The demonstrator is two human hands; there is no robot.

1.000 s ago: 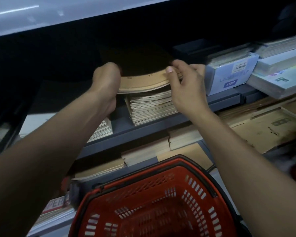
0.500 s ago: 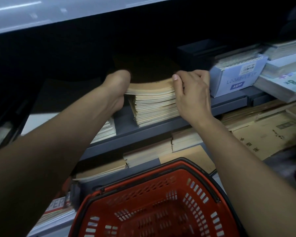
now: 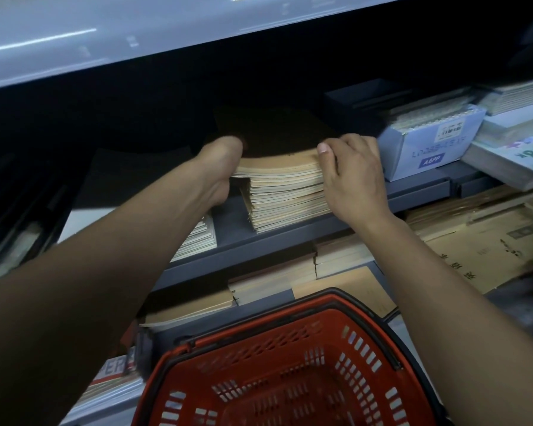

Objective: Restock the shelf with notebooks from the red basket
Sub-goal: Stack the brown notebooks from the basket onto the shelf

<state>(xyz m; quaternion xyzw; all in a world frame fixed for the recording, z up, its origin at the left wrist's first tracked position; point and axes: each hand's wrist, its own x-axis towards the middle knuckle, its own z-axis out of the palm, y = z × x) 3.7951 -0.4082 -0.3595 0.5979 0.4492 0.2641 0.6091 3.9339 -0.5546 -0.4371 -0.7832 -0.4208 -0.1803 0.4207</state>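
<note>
Your left hand (image 3: 220,167) and right hand (image 3: 353,176) flank a stack of brown-covered notebooks (image 3: 285,192) standing at the front edge of the dark grey shelf (image 3: 290,238). The top few notebooks bow slightly upward and overhang the stack's left side. Your left hand grips their left end; its fingers reach back into the shadow, so you cannot tell how far they curl. Your right hand is curled round the stack's right end, thumb pressed on the top cover near its front right corner, the other fingers bent over the far side.

On the same shelf, a lower pile of pale-edged notebooks (image 3: 197,238) lies left of the stack, partly behind your left forearm. To the right stands a light blue box (image 3: 428,149) marked A6PP, just beside your right hand, with more paper pads (image 3: 511,161) beyond it toward the shelf's right end.

The red basket (image 3: 290,373) sits below, in front of a lower shelf carrying flat brown notebooks (image 3: 271,284). The part of its inside that shows holds no notebooks.
</note>
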